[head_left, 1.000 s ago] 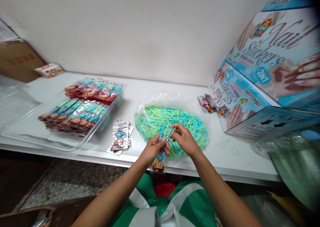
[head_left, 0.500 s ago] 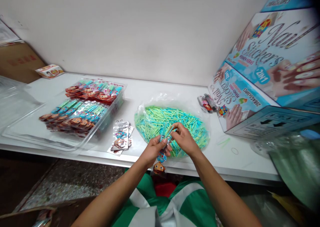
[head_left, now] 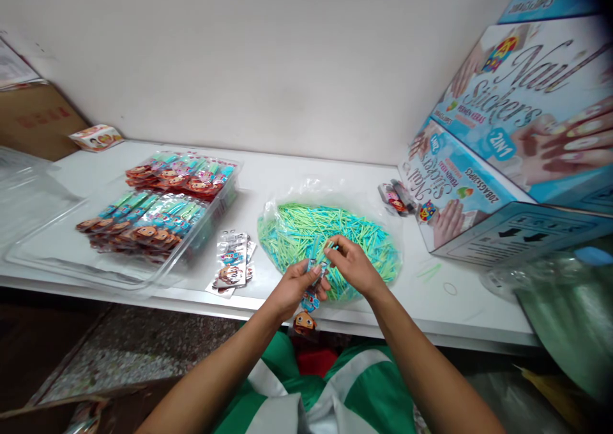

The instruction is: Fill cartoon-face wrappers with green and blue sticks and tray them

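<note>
Ideally, with the left hand (head_left: 293, 287) pinching the small printed packet (head_left: 310, 300) above the worktop (head_left: 431, 300) edge, the right hand's (head_left: 354, 267) fingers, pinching thin sticks (head_left: 330, 247), should feed them in squarely.

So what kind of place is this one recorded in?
Most likely a small packing workbench: a clear tray of filled cartoon packets, a loose heap of blue-green sticks, and stacked Nail Stickers cartons against the wall.

Bare white table (head_left: 297, 179) lies open behind the stick pile (head_left: 330, 236), hemmed by a packet tray (head_left: 158, 274) left and tilted boxes (head_left: 479, 191) right.
</note>
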A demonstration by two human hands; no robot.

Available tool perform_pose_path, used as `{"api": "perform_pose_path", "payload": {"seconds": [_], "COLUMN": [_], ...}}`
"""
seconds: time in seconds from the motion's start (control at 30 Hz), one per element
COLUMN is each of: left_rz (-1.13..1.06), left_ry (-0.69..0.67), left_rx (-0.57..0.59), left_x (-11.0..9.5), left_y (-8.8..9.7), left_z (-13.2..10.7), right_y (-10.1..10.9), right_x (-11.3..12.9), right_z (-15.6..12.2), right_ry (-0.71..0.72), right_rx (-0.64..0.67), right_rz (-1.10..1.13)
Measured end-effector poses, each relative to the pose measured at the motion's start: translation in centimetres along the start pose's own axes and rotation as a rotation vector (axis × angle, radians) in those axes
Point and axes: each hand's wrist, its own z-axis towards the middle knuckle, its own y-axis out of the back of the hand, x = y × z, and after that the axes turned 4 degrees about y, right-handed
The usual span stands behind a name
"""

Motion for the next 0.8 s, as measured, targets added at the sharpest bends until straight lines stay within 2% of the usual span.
{"api": "perform_pose_path", "payload": {"seconds": [0.17,0.8], "left_rz": [-0.024,-0.056], "left_ry": [0.023,0.027], "left_rx": [0.020,0.072], "left_x": [0.0,0.2], "left_y": [-0.1,0.3], "left_z": [-0.2,-0.3], "right_y": [-0.1,-0.2], "right_x": [0.0,1.2], "right_z": [0.0,0.2], "right_ry": [0.017,0.027], "right_rx": [-0.044,-0.005], "right_rz": [-0.013,-0.110]}}
